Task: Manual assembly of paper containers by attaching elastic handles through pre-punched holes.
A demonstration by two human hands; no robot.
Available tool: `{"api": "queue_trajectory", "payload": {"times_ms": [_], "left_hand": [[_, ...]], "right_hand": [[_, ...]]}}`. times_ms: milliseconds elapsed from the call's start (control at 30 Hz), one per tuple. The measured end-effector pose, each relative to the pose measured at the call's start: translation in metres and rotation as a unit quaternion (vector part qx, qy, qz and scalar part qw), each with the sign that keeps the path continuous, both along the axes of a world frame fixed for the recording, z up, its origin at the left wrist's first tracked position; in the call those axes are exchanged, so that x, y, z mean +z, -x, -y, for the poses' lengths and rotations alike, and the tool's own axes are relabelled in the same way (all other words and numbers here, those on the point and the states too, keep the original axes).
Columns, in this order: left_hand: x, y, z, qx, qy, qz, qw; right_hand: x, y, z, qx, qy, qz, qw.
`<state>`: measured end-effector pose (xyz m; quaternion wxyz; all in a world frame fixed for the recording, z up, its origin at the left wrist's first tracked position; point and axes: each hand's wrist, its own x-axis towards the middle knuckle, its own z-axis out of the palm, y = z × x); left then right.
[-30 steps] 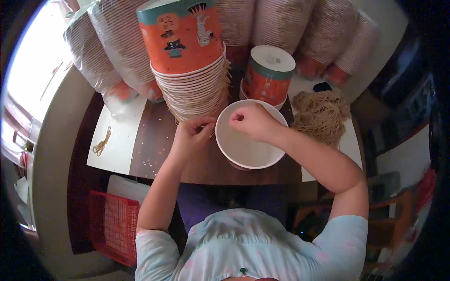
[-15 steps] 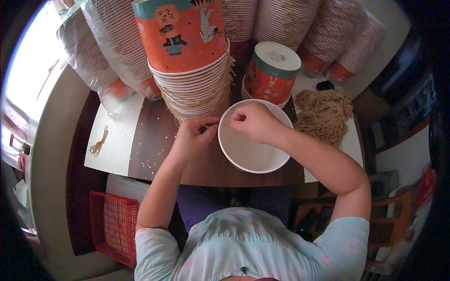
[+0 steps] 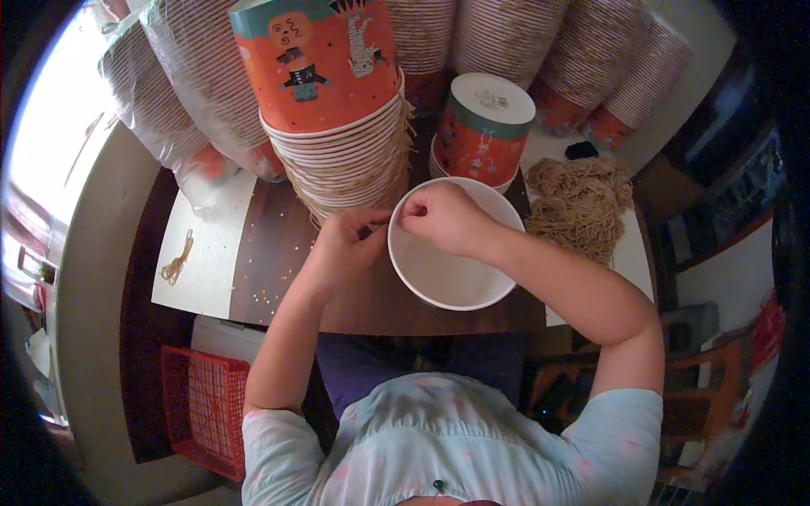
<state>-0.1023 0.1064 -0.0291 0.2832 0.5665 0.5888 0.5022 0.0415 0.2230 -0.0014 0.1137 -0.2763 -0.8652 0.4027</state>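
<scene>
A white paper bucket (image 3: 456, 274), open side up, rests at the near edge of the dark wooden table (image 3: 278, 253). My left hand (image 3: 350, 240) pinches its left rim from outside. My right hand (image 3: 443, 215) is curled over the same rim from inside, fingertips meeting the left hand's. What sits between the fingertips is too small to tell. Just behind the hands rises a tall nested stack of orange printed buckets (image 3: 333, 101).
An upside-down orange bucket (image 3: 481, 126) stands behind the white one. A heap of tan string (image 3: 578, 207) lies on white paper at the right. Bagged bucket stacks (image 3: 194, 93) line the back. A loose string loop (image 3: 177, 261) lies left; a red crate (image 3: 202, 405) sits below.
Both hands stay at the bucket's left rim; the fingertips have drawn closer together. The view has shifted slightly.
</scene>
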Motion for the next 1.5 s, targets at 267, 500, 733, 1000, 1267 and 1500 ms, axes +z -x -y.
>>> {"api": "queue_trajectory", "payload": {"times_ms": [267,500,733,1000,1267,1500], "left_hand": [[0.02,-0.024,0.024,0.014,-0.031,-0.198,0.98],[0.012,-0.029,0.058,0.068,-0.01,0.011,0.998],[0.011,-0.047,0.061,0.008,-0.051,0.35,0.935],[-0.001,-0.043,0.051,-0.044,-0.008,0.392,0.919],[0.01,-0.036,0.04,-0.115,0.065,0.4,0.907],[-0.01,-0.057,0.003,-0.069,0.071,0.521,0.848]], "right_hand": [[0.018,-0.018,0.017,0.072,0.017,0.079,0.994],[0.064,-0.071,0.046,0.129,0.041,0.139,0.981],[0.048,-0.081,0.058,0.118,-0.171,0.067,0.976],[0.059,-0.066,0.037,0.187,-0.108,-0.044,0.975],[0.083,-0.034,0.001,0.299,-0.01,0.007,0.954],[0.079,-0.044,-0.016,0.169,-0.028,0.073,0.982]]}}
